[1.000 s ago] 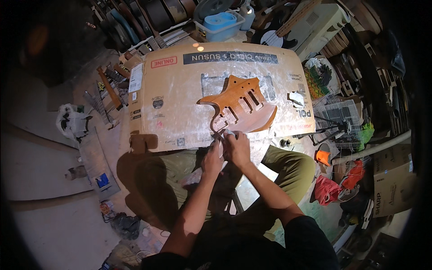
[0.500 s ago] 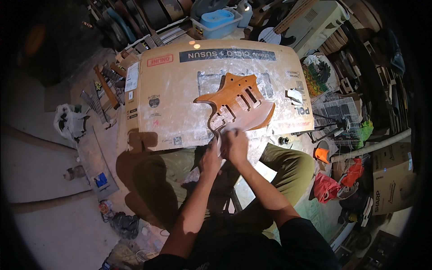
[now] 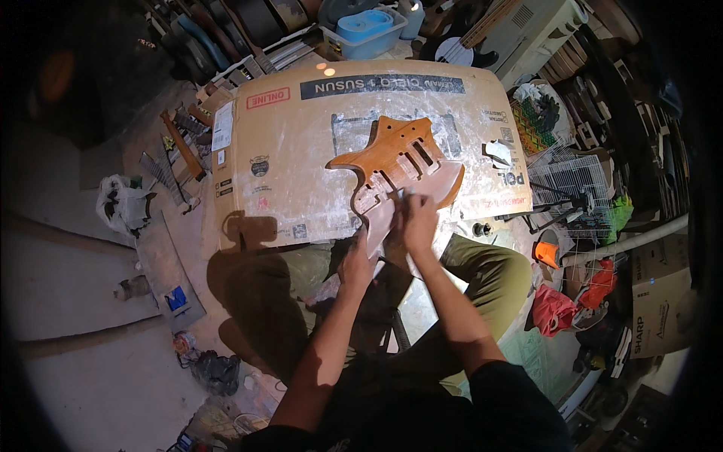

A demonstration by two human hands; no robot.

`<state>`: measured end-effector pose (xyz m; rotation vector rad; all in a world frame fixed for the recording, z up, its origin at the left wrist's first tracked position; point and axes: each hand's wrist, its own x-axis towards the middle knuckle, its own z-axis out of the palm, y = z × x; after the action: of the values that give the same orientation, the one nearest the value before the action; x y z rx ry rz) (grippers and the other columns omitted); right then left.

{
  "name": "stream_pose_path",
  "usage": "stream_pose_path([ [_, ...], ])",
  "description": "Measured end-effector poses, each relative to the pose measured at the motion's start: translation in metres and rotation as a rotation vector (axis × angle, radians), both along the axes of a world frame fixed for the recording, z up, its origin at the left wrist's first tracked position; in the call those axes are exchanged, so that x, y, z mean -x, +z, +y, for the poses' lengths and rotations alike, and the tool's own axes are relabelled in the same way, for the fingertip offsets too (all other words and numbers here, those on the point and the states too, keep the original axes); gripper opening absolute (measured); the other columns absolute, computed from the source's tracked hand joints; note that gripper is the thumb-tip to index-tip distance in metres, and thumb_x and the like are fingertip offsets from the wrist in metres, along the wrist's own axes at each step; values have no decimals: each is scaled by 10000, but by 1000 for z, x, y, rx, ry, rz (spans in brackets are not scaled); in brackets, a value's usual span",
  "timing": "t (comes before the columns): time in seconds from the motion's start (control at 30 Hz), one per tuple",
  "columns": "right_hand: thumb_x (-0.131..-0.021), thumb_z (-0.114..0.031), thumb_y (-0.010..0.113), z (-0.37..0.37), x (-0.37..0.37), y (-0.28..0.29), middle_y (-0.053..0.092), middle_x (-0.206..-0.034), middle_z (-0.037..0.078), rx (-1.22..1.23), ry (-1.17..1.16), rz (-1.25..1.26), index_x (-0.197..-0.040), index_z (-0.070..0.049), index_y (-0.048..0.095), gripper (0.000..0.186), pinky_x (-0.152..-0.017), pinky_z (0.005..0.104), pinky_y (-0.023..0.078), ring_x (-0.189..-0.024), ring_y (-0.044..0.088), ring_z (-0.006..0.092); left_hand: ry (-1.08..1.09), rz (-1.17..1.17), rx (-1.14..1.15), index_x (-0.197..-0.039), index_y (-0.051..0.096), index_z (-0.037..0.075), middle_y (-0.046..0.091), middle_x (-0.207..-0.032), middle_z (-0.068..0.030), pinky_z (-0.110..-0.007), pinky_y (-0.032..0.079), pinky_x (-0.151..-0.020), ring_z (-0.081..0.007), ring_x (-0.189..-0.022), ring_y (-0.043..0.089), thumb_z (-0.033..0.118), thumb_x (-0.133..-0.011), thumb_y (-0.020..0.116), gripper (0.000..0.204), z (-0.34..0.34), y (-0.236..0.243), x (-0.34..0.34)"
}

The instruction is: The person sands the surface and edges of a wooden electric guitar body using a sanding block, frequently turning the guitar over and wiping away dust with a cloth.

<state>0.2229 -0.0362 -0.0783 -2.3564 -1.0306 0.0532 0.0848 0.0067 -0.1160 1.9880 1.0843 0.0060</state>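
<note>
A wooden electric guitar body (image 3: pixel 399 139), orange-brown with cut cavities and a pale, dusty lower part, lies tilted on a large cardboard sheet (image 3: pixel 282 128), its near end reaching toward my lap. My left hand (image 3: pixel 358 262) is closed on that near end, thumb along the edge. My right hand (image 3: pixel 419 220) rests on the pale lower part, fingers curled around a small whitish piece that I cannot make out, mostly hidden. A crumpled white scrap (image 3: pixel 498 154) sits at the cardboard's right side.
Loose wooden parts (image 3: pixel 181 147) and a white plastic bag (image 3: pixel 124 203) lie left. A plastic tub (image 3: pixel 365 45) and a bass guitar (image 3: pixel 452 56) stand behind. A wire cage (image 3: pixel 584 196), red cloth (image 3: pixel 553 309), an orange object (image 3: pixel 547 252) and cardboard box (image 3: pixel 655 316) crowd the right.
My right hand has moved up and to the right across the guitar body from its near tip, away from my left hand, which stays on the near end.
</note>
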Motion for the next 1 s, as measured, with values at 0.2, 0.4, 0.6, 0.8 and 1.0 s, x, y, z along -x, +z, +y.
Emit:
stream_pose_path([
  [0.2, -887, -104, 644, 1, -17, -11, 608, -1059, 257, -94, 88, 47, -1110, -59, 654, 227, -793, 526, 497, -959, 604, 450, 11, -21, 18, -1605, 271, 194, 674, -1173, -265, -572, 510, -889, -490, -1089, 641, 218, -911, 721, 828, 3, 5, 2],
  [0.4, -963, -179, 575, -13, 18, -10, 608, -1121, 242, 95, 298, -86, -1122, -28, 651, 231, -824, 499, 502, -979, 608, 414, 5, 94, 150, -1612, 249, 199, 648, -1234, -269, -561, 523, -913, -476, -1109, 646, 160, -889, 748, 880, 6, 13, 3],
  [0.6, -987, -190, 551, -1, 1, -8, 600, -1139, 238, 81, -35, 79, -1137, -45, 637, 226, -846, 447, 482, -1030, 597, 389, -6, 40, 44, -1616, 243, 184, 660, -1190, -293, -580, 514, -891, -499, -1092, 641, 220, -907, 741, 868, -6, 7, 3],
  [0.8, -882, -118, 665, -6, -27, 13, 609, -1070, 235, 38, 131, -44, -1133, -63, 644, 258, -800, 533, 465, -957, 584, 443, -13, 55, 52, -1616, 232, 160, 616, -1298, -286, -570, 505, -957, -494, -1155, 620, 212, -899, 745, 883, -4, 9, 0],
  [1.0, -852, -140, 694, -13, 7, -6, 603, -1052, 246, 43, 292, -70, -1153, -101, 651, 306, -766, 541, 472, -949, 589, 443, -9, 78, 116, -1622, 216, 186, 625, -1262, -296, -570, 504, -939, -490, -1140, 625, 223, -909, 739, 885, -4, 8, -1],
])
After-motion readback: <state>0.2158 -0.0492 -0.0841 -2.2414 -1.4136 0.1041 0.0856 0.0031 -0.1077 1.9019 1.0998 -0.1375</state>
